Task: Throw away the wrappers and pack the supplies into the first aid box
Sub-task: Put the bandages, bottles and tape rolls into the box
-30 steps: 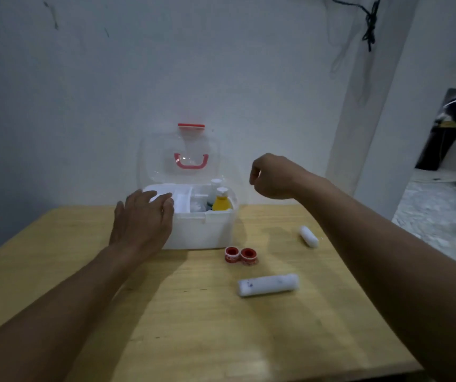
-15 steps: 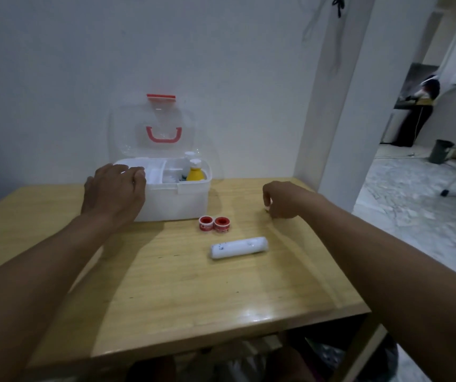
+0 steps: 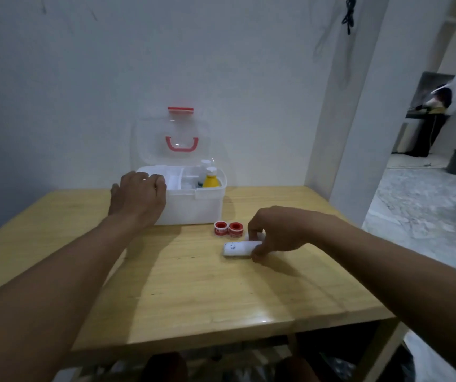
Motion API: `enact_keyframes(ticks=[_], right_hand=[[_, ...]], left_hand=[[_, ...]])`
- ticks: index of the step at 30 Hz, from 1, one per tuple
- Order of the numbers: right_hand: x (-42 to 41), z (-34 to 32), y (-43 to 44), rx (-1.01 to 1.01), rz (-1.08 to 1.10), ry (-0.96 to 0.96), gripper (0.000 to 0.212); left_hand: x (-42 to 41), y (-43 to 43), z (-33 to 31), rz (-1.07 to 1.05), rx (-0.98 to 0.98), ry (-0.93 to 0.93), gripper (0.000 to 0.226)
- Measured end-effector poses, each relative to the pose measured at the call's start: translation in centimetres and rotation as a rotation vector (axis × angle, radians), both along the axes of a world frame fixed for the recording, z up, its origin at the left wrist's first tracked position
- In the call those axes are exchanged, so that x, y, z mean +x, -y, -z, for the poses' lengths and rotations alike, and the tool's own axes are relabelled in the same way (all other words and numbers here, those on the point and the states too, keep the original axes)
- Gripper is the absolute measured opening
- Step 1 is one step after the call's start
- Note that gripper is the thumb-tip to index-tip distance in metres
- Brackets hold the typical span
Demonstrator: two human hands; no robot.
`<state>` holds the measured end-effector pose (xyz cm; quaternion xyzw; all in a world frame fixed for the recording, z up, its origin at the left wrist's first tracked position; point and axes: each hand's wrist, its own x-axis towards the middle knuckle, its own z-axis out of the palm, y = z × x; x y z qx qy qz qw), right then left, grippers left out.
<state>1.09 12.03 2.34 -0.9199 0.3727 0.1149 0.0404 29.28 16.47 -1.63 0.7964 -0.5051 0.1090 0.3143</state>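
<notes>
Centrally, white cylindrical bandage roll (image 3: 236, 248)

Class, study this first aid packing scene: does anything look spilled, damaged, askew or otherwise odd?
Nothing stands out. The first aid box sits upright with its lid open, the two tape rolls sit side by side, and the right hand grips the white bandage roll on the table.

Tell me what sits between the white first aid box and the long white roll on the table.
Head view: two small red-and-white tape rolls lie side by side there.

Open white box (image 3: 193, 205); bandage roll (image 3: 238, 249), perhaps.
</notes>
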Motion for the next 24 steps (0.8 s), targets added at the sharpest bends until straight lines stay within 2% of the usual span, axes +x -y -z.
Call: enact_keyframes(ticks=[6, 10, 12, 17, 21, 24], right_hand=[[1.4, -3.8, 1.0, -0.088, 0.024, 0.244, 0.031], [4.2, -7.2, 2.5, -0.176, 0.033, 0.325, 0.056], [6.2, -8.3, 2.9, -0.278, 0.015, 0.286, 0.061], [11.2, -9.0, 2.5, -0.511, -0.077, 0.068, 0.049], [13.9, -8.4, 2.8, -0.502, -0.155, -0.006, 0.058], [14.7, -8.0, 3.2, -0.456, -0.182, -0.037, 0.053]], left_hand=[[0.1, 0.1, 0.0, 0.018, -0.002, -0.048, 0.043], [0.3, 0.3, 0.3, 0.024, -0.018, -0.003, 0.049], [0.3, 0.4, 0.4, 0.03, -0.029, 0.016, 0.049], [0.6, 0.5, 0.7, 0.028, -0.039, 0.045, 0.05], [0.6, 0.6, 0.8, 0.022, -0.043, 0.068, 0.06], [0.7, 0.6, 0.9, 0.024, -0.039, 0.073, 0.058]])
